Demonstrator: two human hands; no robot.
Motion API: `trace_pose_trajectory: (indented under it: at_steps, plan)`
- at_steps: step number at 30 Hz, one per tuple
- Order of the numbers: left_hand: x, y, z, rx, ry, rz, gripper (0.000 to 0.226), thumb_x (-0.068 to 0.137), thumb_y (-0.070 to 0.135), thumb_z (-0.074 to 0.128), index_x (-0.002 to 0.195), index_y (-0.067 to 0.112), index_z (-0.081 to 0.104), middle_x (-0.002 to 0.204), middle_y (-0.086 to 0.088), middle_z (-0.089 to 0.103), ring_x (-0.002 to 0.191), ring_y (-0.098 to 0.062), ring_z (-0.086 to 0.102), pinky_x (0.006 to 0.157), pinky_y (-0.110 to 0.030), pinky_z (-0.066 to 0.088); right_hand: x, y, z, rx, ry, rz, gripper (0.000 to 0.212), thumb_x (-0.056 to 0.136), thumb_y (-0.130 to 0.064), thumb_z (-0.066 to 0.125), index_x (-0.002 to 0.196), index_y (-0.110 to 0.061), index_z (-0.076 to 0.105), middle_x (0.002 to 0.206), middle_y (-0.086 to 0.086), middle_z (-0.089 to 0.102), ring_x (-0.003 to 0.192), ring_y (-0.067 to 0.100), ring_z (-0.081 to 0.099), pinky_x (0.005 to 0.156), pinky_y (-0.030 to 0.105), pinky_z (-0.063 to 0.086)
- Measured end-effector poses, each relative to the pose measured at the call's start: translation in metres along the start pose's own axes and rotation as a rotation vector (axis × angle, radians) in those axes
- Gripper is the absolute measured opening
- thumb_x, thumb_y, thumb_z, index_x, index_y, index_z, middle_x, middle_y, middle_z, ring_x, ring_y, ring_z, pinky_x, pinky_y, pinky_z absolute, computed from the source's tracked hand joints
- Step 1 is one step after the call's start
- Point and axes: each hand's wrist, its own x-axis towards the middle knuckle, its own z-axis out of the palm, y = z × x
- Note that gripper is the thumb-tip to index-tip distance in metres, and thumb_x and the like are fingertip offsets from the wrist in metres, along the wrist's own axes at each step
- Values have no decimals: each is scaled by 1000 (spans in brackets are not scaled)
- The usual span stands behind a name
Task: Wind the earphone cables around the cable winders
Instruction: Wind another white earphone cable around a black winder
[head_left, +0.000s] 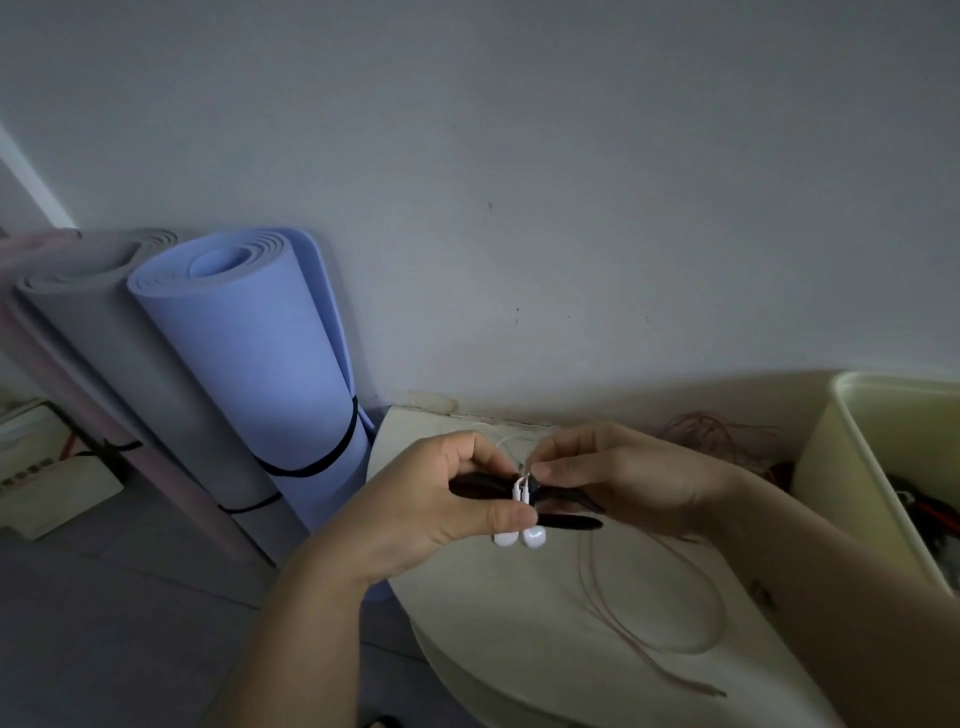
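Observation:
My left hand (441, 499) grips a black cable winder (566, 521) above the white table (519, 649); the winder's dark arms stick out to the right. Two white earbuds (522, 538) hang side by side below my left thumb, their stems against the winder. My right hand (618, 478) pinches the thin white earphone cable (506, 441) just above the earbud stems. The cable arcs up behind my fingers. How much cable is wrapped on the winder is hidden by my hands.
A pinkish cable (675, 639) loops loose on the table, with a tangle (727, 436) near the wall. A cream bin (872, 478) holding dark items stands at the right. Rolled blue (260, 364) and grey mats (104, 338) lean against the wall at the left.

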Motion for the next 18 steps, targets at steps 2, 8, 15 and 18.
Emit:
trace_pose_trajectory:
  at_steps: [2, 8, 15, 18]
  plan:
    - [0, 1, 1, -16, 37, 27, 35, 58, 28, 78, 88, 15, 64, 76, 10, 72, 73, -1, 66, 67, -13, 49, 4, 1, -2, 74, -12, 53, 10, 71, -19, 64, 74, -10, 67, 74, 11, 60, 71, 21, 53, 66, 24, 41]
    - [1, 3, 3, -119, 189, 117, 34, 60, 31, 72, 94, 28, 70, 86, 18, 74, 85, 3, 68, 72, -10, 49, 15, 11, 5, 306, -41, 82, 29, 75, -20, 69, 100, -8, 61, 77, 8, 40, 66, 15, 30, 66, 24, 45]
    - [17, -15, -1, -472, 470, 60, 24, 66, 34, 72, 85, 20, 76, 86, -4, 73, 90, -13, 68, 85, -27, 50, 19, 1, 37, 8, 478, -165, 15, 94, -12, 56, 93, -18, 69, 50, -18, 55, 40, -2, 44, 46, 11, 31]
    - [23, -11, 10, -670, 495, 55, 12, 75, 23, 66, 80, 12, 69, 70, -1, 66, 72, -7, 62, 71, -19, 49, 17, -3, 46, 16, 625, -248, 23, 87, -24, 65, 110, -27, 62, 86, -11, 70, 60, -4, 59, 57, 13, 40]
